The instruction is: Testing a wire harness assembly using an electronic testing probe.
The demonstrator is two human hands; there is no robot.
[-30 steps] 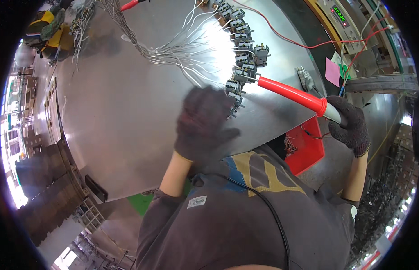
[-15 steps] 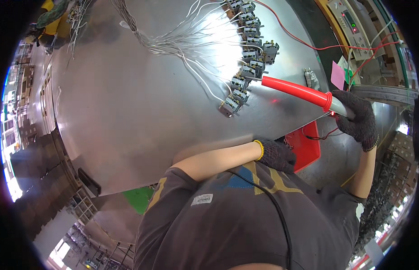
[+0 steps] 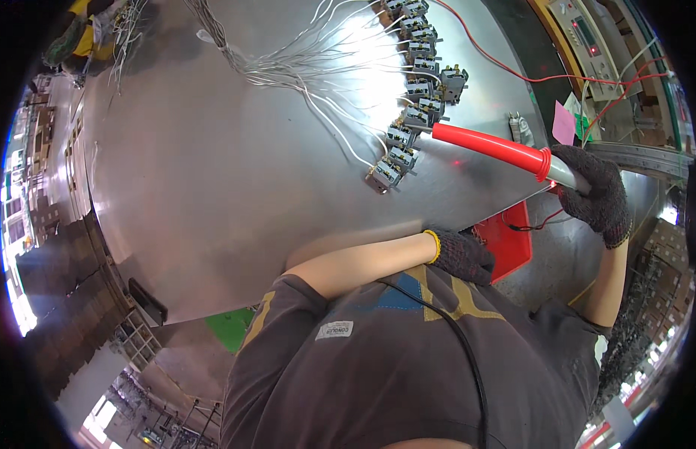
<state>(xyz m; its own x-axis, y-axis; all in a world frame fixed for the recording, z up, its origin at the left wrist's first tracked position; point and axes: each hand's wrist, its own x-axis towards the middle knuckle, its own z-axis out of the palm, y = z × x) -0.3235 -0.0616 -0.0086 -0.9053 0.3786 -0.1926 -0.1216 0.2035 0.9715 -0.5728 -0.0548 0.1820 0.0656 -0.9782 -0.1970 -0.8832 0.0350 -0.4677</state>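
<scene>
My right hand point(image 3: 596, 187), in a dark knitted glove, is closed around the grey end of a red test probe point(image 3: 490, 150). The probe points left, and its thin metal tip reaches the row of small grey-and-black switches point(image 3: 401, 135) near the row's near end. Whether the tip touches a terminal is too small to tell. White wires point(image 3: 288, 71) run from the switches to a bundle at the far left. My left hand point(image 3: 465, 258), gloved with a yellow cuff, rests against my front by the table's near edge; its fingers do not show distinctly.
The switches lie on a metal table point(image 3: 206, 187). A test instrument point(image 3: 583, 45) with red leads stands at the far right, near a pink paper point(image 3: 564, 123). A red bin point(image 3: 512, 243) sits below the table edge. Another person's gloved hand point(image 3: 67, 45) shows at far left.
The probe has shifted slightly left and away from me relative to the switches. The instrument's bright display digits have gone dim. My left hand stays in place.
</scene>
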